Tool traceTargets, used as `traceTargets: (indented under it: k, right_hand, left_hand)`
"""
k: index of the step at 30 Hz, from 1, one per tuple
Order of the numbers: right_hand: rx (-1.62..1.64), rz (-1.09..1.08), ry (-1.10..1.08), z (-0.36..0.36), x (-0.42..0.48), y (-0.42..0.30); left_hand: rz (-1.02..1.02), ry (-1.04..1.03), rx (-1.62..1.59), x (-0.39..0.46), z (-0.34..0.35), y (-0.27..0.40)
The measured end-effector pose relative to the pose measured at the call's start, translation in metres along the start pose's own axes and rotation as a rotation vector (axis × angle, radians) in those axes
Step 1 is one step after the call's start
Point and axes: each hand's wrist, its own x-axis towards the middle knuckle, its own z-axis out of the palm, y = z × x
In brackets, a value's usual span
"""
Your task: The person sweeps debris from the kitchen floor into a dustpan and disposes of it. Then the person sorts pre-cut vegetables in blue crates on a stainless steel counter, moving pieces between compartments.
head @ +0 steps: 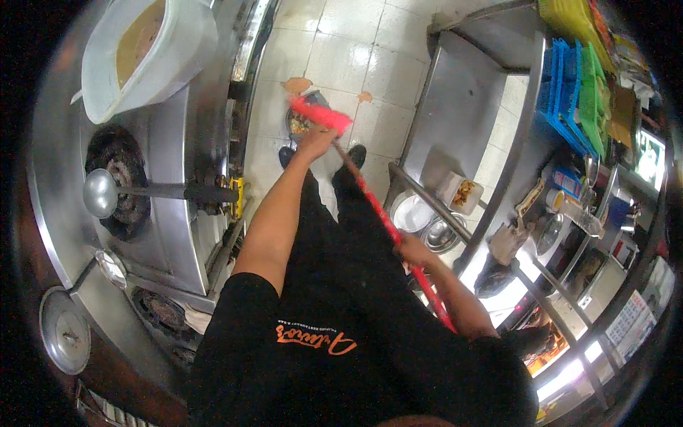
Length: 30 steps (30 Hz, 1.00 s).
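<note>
My left hand (316, 142) is closed around the lower end of a broom with a red, motion-blurred head (320, 115). Farther up the red handle (378, 207), my right hand (415, 251) grips the shaft by my right hip. Below the broom head, between my feet, a dark round container (291, 128) on the floor holds mixed scraps. The bristles hide part of this container and whatever greyish piece lies behind it. Black shoes (357, 155) stand on either side of it.
Left of me runs a steel stove with a wok burner (128, 213), a ladle (101, 193) and a large plastic tub (187, 58) of brownish liquid. On the right, steel shelving (459, 80) carries blue baskets (560, 91). Orange-brown patches (296, 84) mark the tiled floor (341, 53).
</note>
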Motion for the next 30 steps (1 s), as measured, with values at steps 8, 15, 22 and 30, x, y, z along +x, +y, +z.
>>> traceTargets:
  k: [8, 15, 22, 30]
  right_hand:
    - [0.096, 0.045, 0.285, -0.012, -0.062, 0.033]
    - [0.103, -0.133, 0.362, -0.082, 0.043, 0.029]
    - [0.116, -0.020, 0.250, -0.014, 0.012, 0.022]
    - [0.036, -0.125, 0.503, -0.027, 0.020, 0.027]
  left_hand:
    - [-0.152, -0.045, 0.037, -0.032, -0.021, 0.011]
    - [-0.130, -0.146, 0.052, -0.023, -0.018, 0.014]
    - [-0.108, -0.152, -0.024, -0.004, -0.013, 0.011]
    - [-0.077, -0.096, 0.001, -0.010, -0.014, 0.018]
